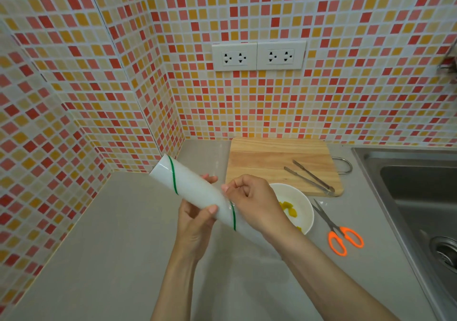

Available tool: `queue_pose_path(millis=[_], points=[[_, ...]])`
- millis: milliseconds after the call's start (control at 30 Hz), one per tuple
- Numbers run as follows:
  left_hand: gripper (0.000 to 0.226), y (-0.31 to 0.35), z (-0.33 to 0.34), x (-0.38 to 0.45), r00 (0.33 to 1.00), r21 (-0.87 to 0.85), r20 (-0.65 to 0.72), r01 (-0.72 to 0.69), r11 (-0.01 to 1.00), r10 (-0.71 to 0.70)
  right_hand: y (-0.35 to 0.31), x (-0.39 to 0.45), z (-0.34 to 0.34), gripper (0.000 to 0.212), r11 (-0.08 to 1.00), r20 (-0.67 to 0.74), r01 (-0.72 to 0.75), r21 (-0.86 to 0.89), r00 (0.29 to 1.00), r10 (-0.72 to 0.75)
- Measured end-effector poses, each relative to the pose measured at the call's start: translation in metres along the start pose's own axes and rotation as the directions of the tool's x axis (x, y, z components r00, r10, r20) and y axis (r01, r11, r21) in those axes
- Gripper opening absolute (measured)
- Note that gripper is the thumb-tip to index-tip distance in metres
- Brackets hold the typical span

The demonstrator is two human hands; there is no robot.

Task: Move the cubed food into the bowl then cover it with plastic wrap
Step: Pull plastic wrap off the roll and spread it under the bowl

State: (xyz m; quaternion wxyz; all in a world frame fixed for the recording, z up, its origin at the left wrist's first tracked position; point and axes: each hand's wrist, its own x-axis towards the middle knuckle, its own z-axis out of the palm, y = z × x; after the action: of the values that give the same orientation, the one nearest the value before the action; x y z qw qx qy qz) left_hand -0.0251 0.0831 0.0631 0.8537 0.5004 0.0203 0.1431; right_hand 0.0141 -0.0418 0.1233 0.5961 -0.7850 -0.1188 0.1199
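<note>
The roll of plastic wrap (195,187) is held up over the counter (118,234), tilted, its far end toward the tiled corner and its near end hidden behind the right wrist. The left hand (197,219) cradles it from below, thumb on the front and fingertips showing over the top; the right hand (252,202) is curled at the roll's surface with thumb and forefinger pinched together, seemingly picking at the loose edge of the film — whether any film is actually caught between them cannot be told. The roll looks light and stiff enough to hold by its middle, but smooth, so it may turn in the palm; the film itself is likely thin, clingy and quick to fold on itself, so it is best taken at the free edge with a broad pinch and drawn out evenly. The white bowl (296,209) stands on the counter just beside the cutting board (269,162), partly behind the right hand, with yellow cubes (288,208) in its bottom — few, well below the rim. The board carries only tongs (309,178), so the moving step looks done. Orange-handled scissors (341,236) lie near the bowl, toward the sink (405,187).
</note>
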Motion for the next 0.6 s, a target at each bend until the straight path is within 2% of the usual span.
queue_pose_path(millis=[133, 300, 367, 500, 600], points=[[0.076, 0.002, -0.002, 0.0, 1.0, -0.029, 0.026, 0.003, 1.0, -0.002, -0.007, -0.003, -0.002, 0.016, 0.999, 0.007, 0.047, 0.004, 0.999, -0.047], [0.083, 0.008, 0.002, 0.001, 0.997, -0.051, 0.067, 0.038, 0.998, -0.034, -0.014, -0.008, -0.002, 0.013, 0.995, -0.02, 0.059, -0.085, 0.998, -0.061], [0.088, 0.01, 0.0, 0.001, 0.996, -0.029, 0.082, 0.049, 0.998, -0.046, -0.017, -0.012, 0.001, 0.014, 0.999, 0.011, 0.039, -0.006, 0.999, -0.039], [0.089, 0.013, -0.005, -0.001, 0.99, -0.018, 0.127, 0.058, 0.998, -0.056, -0.023, -0.016, 0.001, 0.027, 0.944, 0.144, -0.098, 0.316, 0.988, 0.054], [0.087, 0.012, -0.01, -0.004, 0.988, 0.02, 0.134, 0.08, 0.997, -0.082, -0.026, -0.015, 0.001, 0.03, 0.934, 0.193, -0.14, 0.33, 0.978, 0.078]])
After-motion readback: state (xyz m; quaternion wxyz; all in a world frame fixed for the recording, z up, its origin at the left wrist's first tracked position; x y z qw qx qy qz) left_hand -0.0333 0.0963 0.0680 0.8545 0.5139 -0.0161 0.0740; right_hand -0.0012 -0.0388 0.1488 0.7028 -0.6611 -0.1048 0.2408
